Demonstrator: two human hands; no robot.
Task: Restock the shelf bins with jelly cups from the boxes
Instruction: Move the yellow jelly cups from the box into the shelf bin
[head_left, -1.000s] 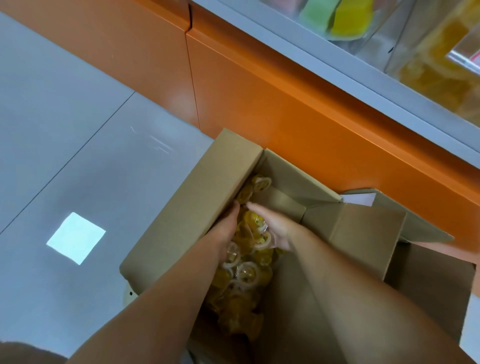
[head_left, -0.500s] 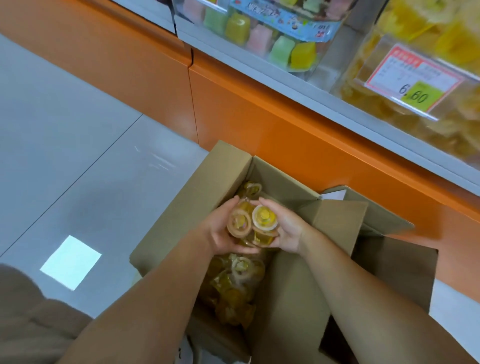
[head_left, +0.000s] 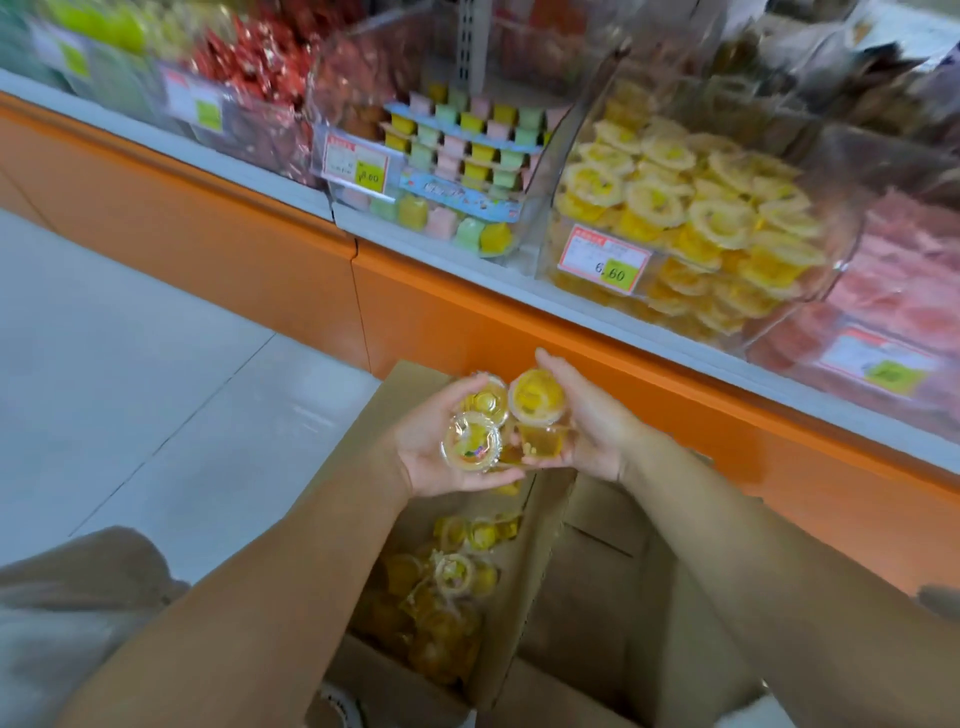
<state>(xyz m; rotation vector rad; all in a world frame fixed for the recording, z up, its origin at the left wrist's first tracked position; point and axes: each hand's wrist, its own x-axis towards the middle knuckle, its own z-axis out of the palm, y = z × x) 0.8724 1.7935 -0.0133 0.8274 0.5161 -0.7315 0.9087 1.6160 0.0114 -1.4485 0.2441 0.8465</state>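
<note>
While above the cardboard box (head_left: 587, 597), left hand (head_left: 431, 447) and right hand (head_left: 597, 426), fingers (head_left: 558, 366) snug round jelly cups (head_left: 535, 397).

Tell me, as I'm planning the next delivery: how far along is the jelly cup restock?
Done: the yellow jelly bin looks well filled. In hand: the left hand and right hand cradle a handful of cups above the box. Left: many loose cups lie in the box, not yet shelved.

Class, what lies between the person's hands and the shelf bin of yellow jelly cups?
In the head view, only the shelf's orange front panel and grey ledge lie between the left hand and right hand, both holding jelly cups, and the bin.
</note>
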